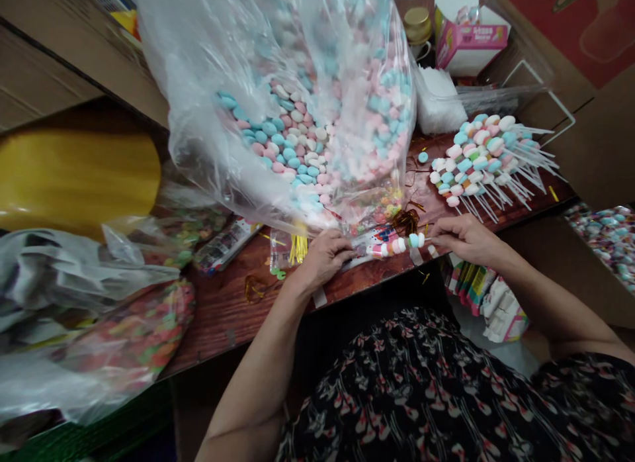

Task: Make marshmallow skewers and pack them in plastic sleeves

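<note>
My right hand (465, 238) pinches the stick end of a candy skewer (399, 245), threaded with pink, white and blue marshmallow-like sweets. The skewer lies level at the table's front edge, its far end at a printed clear plastic sleeve (366, 245). My left hand (327, 255) has its fingers closed at the sleeve's other end; how far the skewer sits inside it is hard to see. Beyond my hands stands a big clear bag (292, 144) of pastel sweets. To the right lies a pile of finished-looking candy skewers (479, 157) with white sticks.
Gold twist ties (298, 245) lie beside my left hand. Bags of colourful gummies (143, 329) lie at the left, near a yellow rounded object (79, 177). A clear bin (526, 71) with a pink box (471, 42) stands at the back right. Wrapped sweets (608, 240) are at the far right.
</note>
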Action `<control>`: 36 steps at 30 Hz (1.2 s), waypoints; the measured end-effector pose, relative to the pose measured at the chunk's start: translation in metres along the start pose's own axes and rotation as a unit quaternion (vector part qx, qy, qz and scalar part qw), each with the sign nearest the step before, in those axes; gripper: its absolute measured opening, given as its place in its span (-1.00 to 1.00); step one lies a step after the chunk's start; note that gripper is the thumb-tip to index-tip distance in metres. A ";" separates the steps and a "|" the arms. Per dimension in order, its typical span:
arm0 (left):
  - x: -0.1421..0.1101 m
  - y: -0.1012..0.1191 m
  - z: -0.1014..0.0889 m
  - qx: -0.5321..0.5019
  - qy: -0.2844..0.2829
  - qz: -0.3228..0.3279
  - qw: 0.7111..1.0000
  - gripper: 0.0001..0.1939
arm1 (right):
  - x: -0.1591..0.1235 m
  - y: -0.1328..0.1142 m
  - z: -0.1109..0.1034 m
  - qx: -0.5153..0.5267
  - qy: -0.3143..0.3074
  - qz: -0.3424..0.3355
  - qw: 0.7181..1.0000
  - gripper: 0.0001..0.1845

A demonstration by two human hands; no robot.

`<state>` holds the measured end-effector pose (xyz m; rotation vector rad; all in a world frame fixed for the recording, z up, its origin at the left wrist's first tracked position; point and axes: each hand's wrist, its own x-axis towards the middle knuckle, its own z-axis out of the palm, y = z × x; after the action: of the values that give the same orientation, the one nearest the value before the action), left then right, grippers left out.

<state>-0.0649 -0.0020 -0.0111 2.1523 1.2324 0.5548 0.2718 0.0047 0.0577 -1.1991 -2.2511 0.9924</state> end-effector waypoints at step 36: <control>-0.008 0.006 0.005 -0.194 0.059 -0.053 0.978 -0.85 | -0.020 0.016 0.069 -0.355 0.190 -0.262 0.877 -0.78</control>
<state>-0.0620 -0.0129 -0.0116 1.7402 1.1791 0.8122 0.2483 -0.0333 -0.0006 -0.8189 -2.4449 -0.2939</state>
